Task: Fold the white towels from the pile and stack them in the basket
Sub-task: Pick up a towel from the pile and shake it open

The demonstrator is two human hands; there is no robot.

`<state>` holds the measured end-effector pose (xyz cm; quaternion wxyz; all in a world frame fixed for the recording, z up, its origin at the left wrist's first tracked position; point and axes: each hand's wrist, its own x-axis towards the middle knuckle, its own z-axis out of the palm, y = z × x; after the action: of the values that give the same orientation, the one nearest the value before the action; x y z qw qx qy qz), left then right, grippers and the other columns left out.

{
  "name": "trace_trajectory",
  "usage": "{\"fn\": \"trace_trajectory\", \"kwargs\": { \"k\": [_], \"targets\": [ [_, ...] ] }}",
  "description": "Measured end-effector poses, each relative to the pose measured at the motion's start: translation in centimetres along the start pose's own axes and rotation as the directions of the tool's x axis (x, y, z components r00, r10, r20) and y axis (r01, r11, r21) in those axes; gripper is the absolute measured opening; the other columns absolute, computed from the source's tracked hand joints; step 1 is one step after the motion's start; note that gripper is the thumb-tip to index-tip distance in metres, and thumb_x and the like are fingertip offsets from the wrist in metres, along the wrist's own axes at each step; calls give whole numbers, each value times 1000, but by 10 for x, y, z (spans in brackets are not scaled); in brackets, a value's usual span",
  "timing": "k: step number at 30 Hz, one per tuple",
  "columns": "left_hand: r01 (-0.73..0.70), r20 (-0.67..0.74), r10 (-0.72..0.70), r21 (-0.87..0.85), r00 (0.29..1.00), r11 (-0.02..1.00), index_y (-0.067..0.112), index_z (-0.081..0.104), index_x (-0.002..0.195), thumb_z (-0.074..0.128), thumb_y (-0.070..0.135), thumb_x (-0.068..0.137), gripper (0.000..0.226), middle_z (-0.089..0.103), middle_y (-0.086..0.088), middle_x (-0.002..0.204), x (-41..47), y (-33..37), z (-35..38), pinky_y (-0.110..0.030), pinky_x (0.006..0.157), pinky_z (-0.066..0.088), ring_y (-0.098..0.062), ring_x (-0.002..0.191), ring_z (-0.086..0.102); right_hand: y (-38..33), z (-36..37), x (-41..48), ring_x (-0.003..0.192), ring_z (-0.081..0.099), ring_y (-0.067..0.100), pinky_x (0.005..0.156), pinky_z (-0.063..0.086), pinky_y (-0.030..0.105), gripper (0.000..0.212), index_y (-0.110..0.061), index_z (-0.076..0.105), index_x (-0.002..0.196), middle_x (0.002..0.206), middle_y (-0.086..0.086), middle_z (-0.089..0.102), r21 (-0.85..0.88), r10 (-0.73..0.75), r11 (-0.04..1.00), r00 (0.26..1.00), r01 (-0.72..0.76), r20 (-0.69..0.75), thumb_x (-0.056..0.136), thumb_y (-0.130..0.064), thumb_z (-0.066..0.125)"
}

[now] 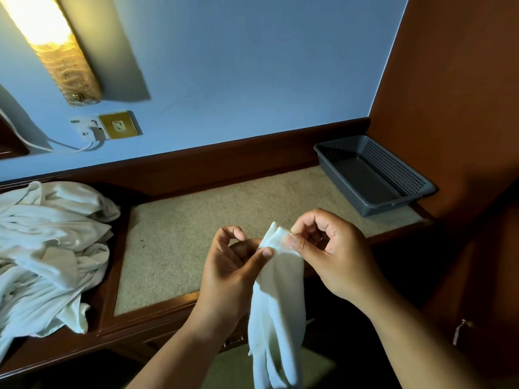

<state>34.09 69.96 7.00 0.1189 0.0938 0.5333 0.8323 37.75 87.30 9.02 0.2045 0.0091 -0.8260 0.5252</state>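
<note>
1 white towel (pixel 276 290) hangs bunched in the air at the near edge of the counter (pixel 210 220), right of its middle. The towel's top edge is level with the counter surface and its lower part drops below the near edge, out of the bottom of the view.

2 bare hands hold it at the top. The left hand (pixel 233 265) pinches the upper left edge: its thumb presses the cloth against the curled fingers (pixel 238 233) behind it. The right hand (pixel 331 254) pinches the upper right corner between its curled fingers (pixel 295 242) and thumb. The 2 hands are close together, with only the gathered top of the towel between them.

The pile of white towels (pixel 47 248) lies crumpled at the left end of the counter, and part of it spills over the near edge there. The grey perforated basket (pixel 373 175) sits at the far right corner of the counter, well apart from the hands, against a brown side panel (pixel 449 94).

Behind the counter is a pale blue wall (pixel 252 66). It carries a lit lamp (pixel 53 46) at upper left and, below the lamp, a brass socket plate (pixel 119 125) beside a white plug with a cable (pixel 64 146).
</note>
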Motion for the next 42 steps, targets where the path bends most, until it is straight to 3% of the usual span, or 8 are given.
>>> {"fn": "trace_trajectory", "kwargs": {
  "k": [6, 10, 19, 24, 29, 34, 38, 42],
  "targets": [
    [-2, 53, -3, 85, 999, 996, 11, 36, 96, 66, -9, 86, 38, 72, -17, 85, 0, 3, -1, -37, 74, 57, -29, 83, 71, -4, -10, -1, 78, 59, 13, 64, 46, 16, 36, -32, 63, 116, 90, -14, 55, -262, -144, 953, 989, 151, 45, 84, -23, 77],
    [-18, 70, 9, 118, 998, 993, 10, 39, 94, 72, 1, 78, 38, 69, -20, 86, -2, 3, -2, -43, 78, 52, -32, 85, 68, -9, -19, 1, 78, 60, 11, 62, 42, 11, 33, -31, 66, 117, 98, -17, 56, -319, -198, 923, 976, 217, 94, 85, -26, 74],
    [-42, 128, 20, 175, 992, 984, 8, 37, 91, 71, 1, 80, 37, 71, -19, 84, -7, 4, -3, -56, 82, 46, -37, 86, 65, -17, -22, 3, 84, 62, 9, 70, 55, 26, 39, -31, 65, 127, 108, -21, 59, -337, -186, 895, 931, 293, 315, 90, -23, 69],
    [-77, 128, 45, 258, 991, 963, 5, 37, 86, 74, 7, 79, 38, 73, -19, 85, -10, 6, -3, -69, 79, 47, -51, 87, 65, -21, -22, 7, 76, 57, 7, 60, 52, 33, 18, -34, 67, 98, 89, -22, 54, -443, -173, 829, 909, 342, 379, 85, -37, 55],
    [-108, 127, 69, 330, 989, 938, 6, 38, 83, 76, 2, 86, 38, 75, -16, 85, -13, 1, -3, -47, 59, 47, -37, 70, 64, -22, -16, 10, 68, 52, 5, 53, 45, 24, 11, -30, 63, 86, 82, -18, 49, -545, -115, 766, 907, 341, 406, 80, -33, 54],
    [-211, 108, 188, 282, 976, 936, 3, 59, 88, 77, 7, 82, 20, 71, -13, 83, -16, -21, -8, -26, 73, 52, -17, 78, 67, -26, -12, 16, 59, 47, 10, 45, 34, 22, 18, -26, 59, 77, 80, -13, 49, -553, -194, 716, 883, 425, 428, 77, -35, 44],
    [-311, 142, 278, 352, 950, 883, 8, 69, 94, 79, 12, 83, 15, 70, -7, 84, -13, -31, -16, -18, 73, 49, -9, 77, 64, -31, -10, 24, 59, 45, 10, 45, 40, 27, 14, -22, 61, 80, 81, -10, 52, -548, -294, 683, 868, 483, 399, 79, -26, 48],
    [-448, 276, 354, 577, 894, 683, 17, 72, 81, 76, 44, 88, 28, 64, 1, 80, -4, -48, -24, -30, 63, 49, -17, 71, 62, -28, -11, 31, 62, 47, 12, 48, 43, 29, 14, -19, 61, 82, 84, -8, 52, -542, -348, 666, 856, 512, 381, 81, -22, 47]
  ]
}}
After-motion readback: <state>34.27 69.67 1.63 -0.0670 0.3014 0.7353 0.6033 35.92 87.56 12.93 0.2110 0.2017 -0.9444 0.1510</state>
